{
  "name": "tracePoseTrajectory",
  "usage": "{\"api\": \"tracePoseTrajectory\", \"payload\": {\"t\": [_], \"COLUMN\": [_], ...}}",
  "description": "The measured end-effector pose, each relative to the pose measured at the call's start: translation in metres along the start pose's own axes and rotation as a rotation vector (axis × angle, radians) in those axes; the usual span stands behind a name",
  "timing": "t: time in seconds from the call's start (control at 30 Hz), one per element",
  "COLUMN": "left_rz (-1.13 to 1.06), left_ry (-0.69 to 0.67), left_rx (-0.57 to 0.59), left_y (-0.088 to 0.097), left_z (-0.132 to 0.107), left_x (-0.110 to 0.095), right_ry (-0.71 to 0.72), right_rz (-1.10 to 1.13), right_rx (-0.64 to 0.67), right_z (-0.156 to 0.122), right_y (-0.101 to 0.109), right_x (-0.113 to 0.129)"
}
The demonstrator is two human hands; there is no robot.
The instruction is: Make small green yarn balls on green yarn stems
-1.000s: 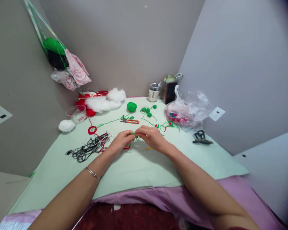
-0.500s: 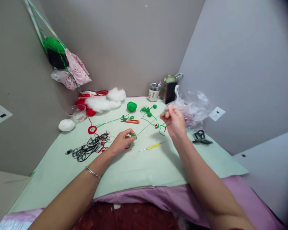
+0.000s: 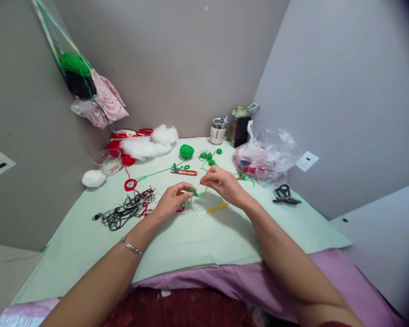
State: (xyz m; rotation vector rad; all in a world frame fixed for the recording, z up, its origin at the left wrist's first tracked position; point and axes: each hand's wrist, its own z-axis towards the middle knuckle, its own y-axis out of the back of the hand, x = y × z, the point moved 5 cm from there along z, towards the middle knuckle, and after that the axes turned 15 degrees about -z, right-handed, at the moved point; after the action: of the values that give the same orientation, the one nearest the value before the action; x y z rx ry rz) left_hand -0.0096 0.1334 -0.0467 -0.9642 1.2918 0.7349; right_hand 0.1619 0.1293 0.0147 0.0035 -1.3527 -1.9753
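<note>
Between the thumb and fingers of my left hand (image 3: pixel 173 198) is a small green crocheted piece (image 3: pixel 193 192). My right hand (image 3: pixel 223 185) is pinched closed close by on the right, on what looks like a thin needle (image 3: pixel 200 184), mostly covered by the fingertips. Slack green yarn (image 3: pixel 203 194) curves from the piece up to my right hand. Beneath my left hand a red ring of yarn (image 3: pixel 180 208) partly shows. On the table just below my right hand lies a yellow-handled crochet hook (image 3: pixel 217 208).
Orange thread snips (image 3: pixel 185 172) and a green yarn ball (image 3: pixel 187 151) lie beyond my hands. Tangled black cord (image 3: pixel 121 213) is at left, near white stuffing (image 3: pixel 145 147). At right are a plastic bag (image 3: pixel 267 156), a phone (image 3: pixel 241 131) and a claw clip (image 3: pixel 285 195).
My right hand has come down and left, close to my left hand. The green yarn, stretched taut before, now hangs slack. My left hand has barely moved.
</note>
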Motion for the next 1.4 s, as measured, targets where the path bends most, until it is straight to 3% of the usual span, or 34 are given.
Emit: {"api": "tracePoseTrajectory", "payload": {"t": [0.17,0.47,1.13,1.4], "left_rz": [-0.011,-0.017,-0.117,-0.127], "left_ry": [-0.007,-0.019,0.065,0.059], "left_rx": [-0.006,0.005,0.123,0.118], "left_y": [-0.0009,-0.0016,-0.0049,-0.0053], "left_z": [-0.0011,-0.0015,-0.0026,-0.0021], "left_x": [-0.0024,-0.0025,-0.0011,-0.0018], "right_ry": [0.081,0.122,0.146,0.137], "right_rz": [-0.156,-0.217,-0.011,-0.064], "right_rx": [0.035,0.056,0.089,0.063], "right_z": [-0.0025,-0.004,-0.0035,-0.0022], "right_y": [-0.0059,-0.0083,-0.0093,-0.0015], "right_x": [0.0011,0.0017,0.0075,0.0034]}}
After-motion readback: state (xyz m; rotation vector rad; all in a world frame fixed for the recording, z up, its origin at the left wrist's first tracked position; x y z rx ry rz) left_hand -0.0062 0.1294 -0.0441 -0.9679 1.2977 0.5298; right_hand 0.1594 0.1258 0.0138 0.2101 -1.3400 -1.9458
